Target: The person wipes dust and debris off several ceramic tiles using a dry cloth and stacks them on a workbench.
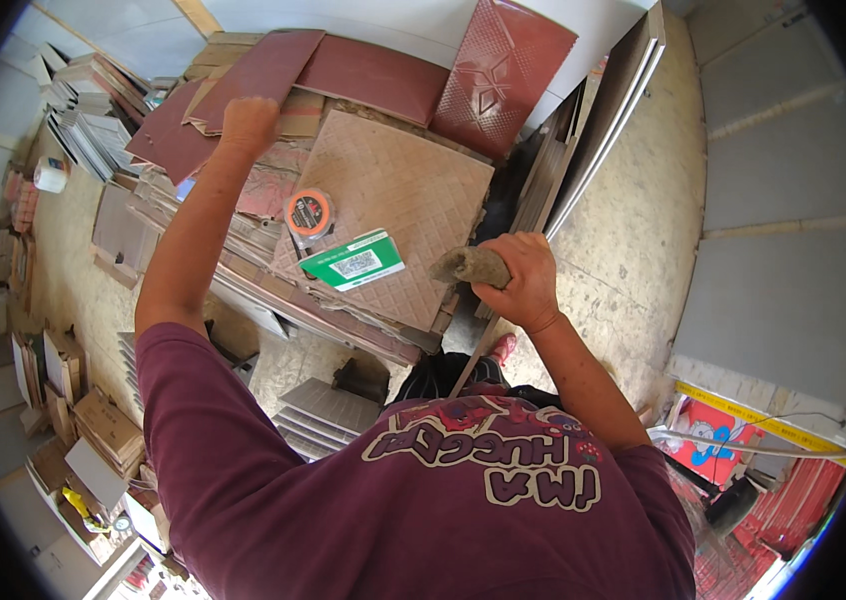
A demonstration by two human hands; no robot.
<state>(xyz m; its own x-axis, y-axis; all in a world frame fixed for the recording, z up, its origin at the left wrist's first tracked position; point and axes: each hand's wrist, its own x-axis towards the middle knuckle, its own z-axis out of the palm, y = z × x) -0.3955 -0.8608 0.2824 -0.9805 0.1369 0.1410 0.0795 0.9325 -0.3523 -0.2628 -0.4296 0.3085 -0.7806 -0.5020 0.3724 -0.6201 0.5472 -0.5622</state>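
Note:
My left hand point(251, 122) reaches to the far left of the stack, fingers curled at the edge of a smooth reddish-brown tile point(268, 72). Closed around a thick, rough, grey-brown piece of wood point(471, 267) is my right hand point(525, 278), just off the stack's right edge. A thin wooden stick point(471, 368) runs down below this hand; whether it joins the piece is hidden. Between my hands lies a brown textured tile point(393, 170), dusty on top. On it are an orange-faced round tape measure point(309, 213) and a green-and-white card or booklet point(353, 262).
A patterned red tile point(503, 75) leans at the back wall, beside another reddish tile point(373, 80). Long panels point(603, 110) stand on edge to the right. Grey tiles point(328, 415) sit near my body, and cardboard boxes point(108, 430) are at the left.

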